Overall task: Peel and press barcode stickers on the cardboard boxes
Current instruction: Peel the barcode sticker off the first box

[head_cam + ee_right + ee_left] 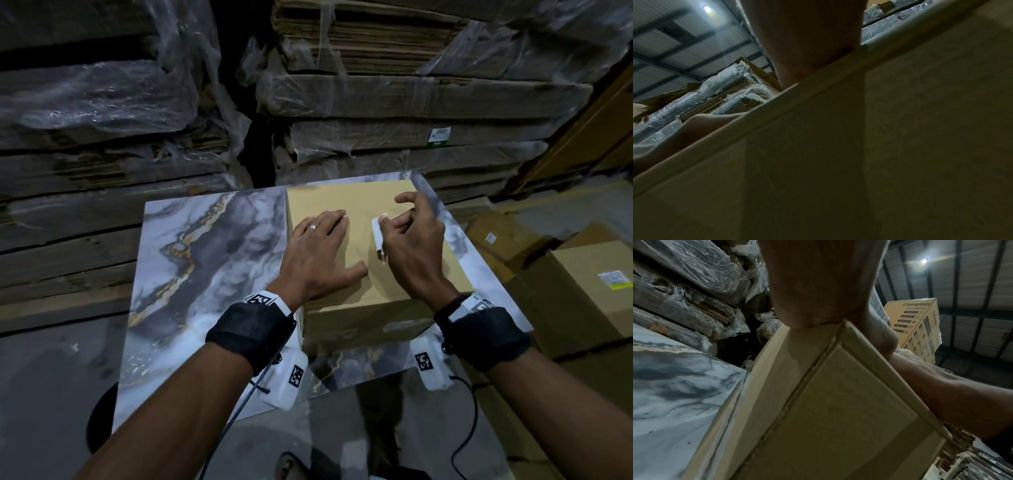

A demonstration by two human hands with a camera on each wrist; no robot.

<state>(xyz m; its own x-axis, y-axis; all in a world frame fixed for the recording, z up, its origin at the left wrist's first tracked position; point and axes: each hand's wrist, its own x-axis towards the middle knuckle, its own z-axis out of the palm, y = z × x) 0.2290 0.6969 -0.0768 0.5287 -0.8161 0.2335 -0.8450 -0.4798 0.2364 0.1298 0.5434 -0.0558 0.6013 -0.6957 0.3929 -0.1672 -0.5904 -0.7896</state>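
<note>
A plain cardboard box (363, 205) stands on the right half of a marble-patterned table (205, 260). My left hand (323, 240) lies flat on the box top, fingers straight and thumb spread. My right hand (394, 228) hovers over the top just to its right, its curled fingers pinching a white barcode sticker (377, 236) whose strip hangs edge-on close to the cardboard. The left wrist view shows the box's front wall (818, 410) under the heel of the left hand (818, 288). The right wrist view has the box wall (890, 146) filling it, so the sticker is hidden there.
Plastic-wrapped stacks of flattened cardboard (394, 102) rise right behind the table. Labelled boxes (589, 284) sit on the floor to the right. A printed Crompton carton (918, 324) stands high in the left wrist view. Wrist-camera cables hang at the table's near edge.
</note>
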